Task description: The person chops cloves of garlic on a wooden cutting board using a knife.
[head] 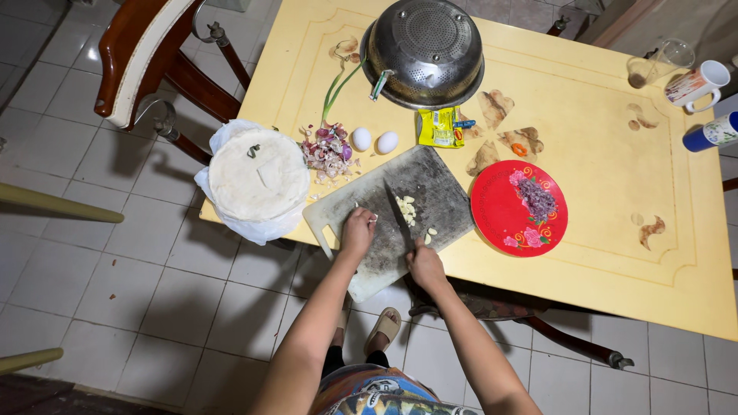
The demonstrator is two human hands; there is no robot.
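Note:
A worn, dark-stained cutting board [430, 184] lies at the near edge of the yellow table [607, 154]. My right hand [425, 263] grips the handle of a knife [399, 217] whose blade points away across the board. Pale chopped garlic pieces [407, 208] lie just right of the blade. My left hand [357, 228] rests on the board's left part, fingers pinched on a small pale piece, likely garlic.
A red plate [507, 215] with chopped purple shallot sits right of the board. Two eggs [374, 141], shallot peels [329, 151], a yellow packet [438, 126], an upturned metal colander [424, 50], a bagged stack of flat wrappers [257, 177], mugs [696, 83] and wooden chairs [146, 54] surround it.

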